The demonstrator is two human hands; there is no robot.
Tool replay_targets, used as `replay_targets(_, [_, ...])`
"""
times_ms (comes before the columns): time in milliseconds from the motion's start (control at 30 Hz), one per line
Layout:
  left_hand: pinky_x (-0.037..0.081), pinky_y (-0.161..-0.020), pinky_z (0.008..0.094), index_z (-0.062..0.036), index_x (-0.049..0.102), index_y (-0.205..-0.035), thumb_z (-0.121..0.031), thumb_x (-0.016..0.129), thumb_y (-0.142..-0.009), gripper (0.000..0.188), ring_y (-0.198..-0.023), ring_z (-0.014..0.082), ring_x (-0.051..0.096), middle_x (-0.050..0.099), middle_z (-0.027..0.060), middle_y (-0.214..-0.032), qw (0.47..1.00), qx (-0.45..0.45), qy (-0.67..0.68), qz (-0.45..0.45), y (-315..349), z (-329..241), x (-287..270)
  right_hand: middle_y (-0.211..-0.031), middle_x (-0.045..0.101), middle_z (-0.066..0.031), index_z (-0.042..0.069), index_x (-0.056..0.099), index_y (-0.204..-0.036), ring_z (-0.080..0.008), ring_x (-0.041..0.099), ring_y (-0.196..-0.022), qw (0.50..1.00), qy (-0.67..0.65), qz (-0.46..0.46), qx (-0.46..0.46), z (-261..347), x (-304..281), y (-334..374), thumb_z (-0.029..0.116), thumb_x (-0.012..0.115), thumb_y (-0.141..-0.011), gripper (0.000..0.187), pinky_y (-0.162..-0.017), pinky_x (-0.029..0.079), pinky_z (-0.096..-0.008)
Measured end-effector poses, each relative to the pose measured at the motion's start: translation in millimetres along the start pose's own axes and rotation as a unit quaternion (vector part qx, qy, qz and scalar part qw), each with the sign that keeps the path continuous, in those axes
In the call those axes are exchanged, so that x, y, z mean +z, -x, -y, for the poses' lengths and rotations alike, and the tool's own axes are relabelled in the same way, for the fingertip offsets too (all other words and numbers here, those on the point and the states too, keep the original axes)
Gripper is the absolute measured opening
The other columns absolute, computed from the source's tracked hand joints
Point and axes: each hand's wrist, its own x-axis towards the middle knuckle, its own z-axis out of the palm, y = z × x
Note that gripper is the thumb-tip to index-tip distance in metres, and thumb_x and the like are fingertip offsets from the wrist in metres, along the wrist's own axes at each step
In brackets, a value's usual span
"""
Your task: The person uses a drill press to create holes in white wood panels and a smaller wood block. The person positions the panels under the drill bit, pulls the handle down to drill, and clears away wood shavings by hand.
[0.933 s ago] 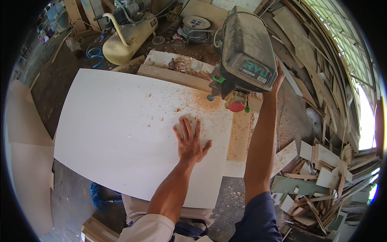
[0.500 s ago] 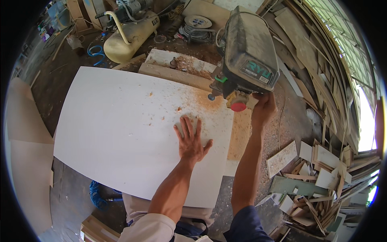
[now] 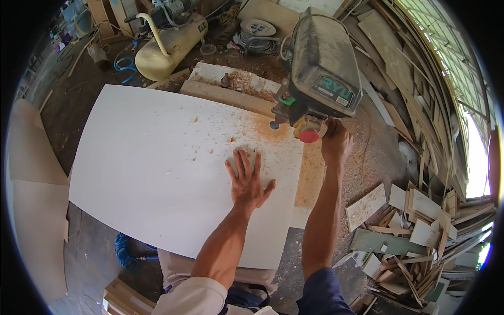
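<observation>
My left hand (image 3: 247, 181) lies flat on a large white board (image 3: 142, 168), fingers spread, pressing it near its right part. At the right side of a dusty drill press (image 3: 323, 63), my right hand (image 3: 337, 142) is closed in a fist around its feed handle, which the hand mostly covers. A red button (image 3: 309, 136) shows on the machine's front, just left of that hand. Below the machine's head, a round metal drill bit (image 3: 274, 125) is over the board's far right area. Brown wood dust and chips (image 3: 268, 126) lie scattered around it.
Beyond the board, a wooden fence (image 3: 231, 98) carries more sawdust. A cream air compressor (image 3: 168, 50) and a cable reel (image 3: 257, 29) stand at the back. Offcuts (image 3: 404, 236) are heaped at the right. A blue coiled hose (image 3: 125, 252) lies near the board's front left.
My right hand has rolled over at the feed handle, so its knuckles now face up and it sits slightly further left. My left hand stays flat on the board.
</observation>
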Motion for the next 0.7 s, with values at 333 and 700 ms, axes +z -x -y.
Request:
replay_targets(333, [-0.002, -0.117, 0.071, -0.0097, 0.011, -0.164, -0.07, 0.038, -0.096, 0.095, -0.153, 0.0513, -0.007, -0.001, 0.0362, -0.163, 1.0, 0.0, -0.006, 0.0, 0, 0, 0, -0.08, 0.071, -0.0173, 0.008, 0.071, -0.091, -0.0413, 0.069, -0.076, 0.997, -0.038, -0.066, -0.013, 2, 8, 9, 0.027, 0.054, -0.103, 0.028, -0.065, 0.051, -0.0504])
replay_targets(700, [-0.003, -0.117, 0.0709, -0.0098, 0.011, -0.164, -0.07, 0.038, -0.096, 0.095, -0.153, 0.0511, -0.008, -0.002, 0.0362, -0.163, 1.0, 0.0, 0.002, 0.004, 0, 0, 1, -0.077, 0.07, -0.0183, 0.007, 0.07, -0.091, -0.0426, 0.068, -0.072, 0.995, -0.046, -0.086, -0.035, -5, 17, 9, 0.026, 0.055, -0.103, 0.027, -0.063, 0.05, -0.051])
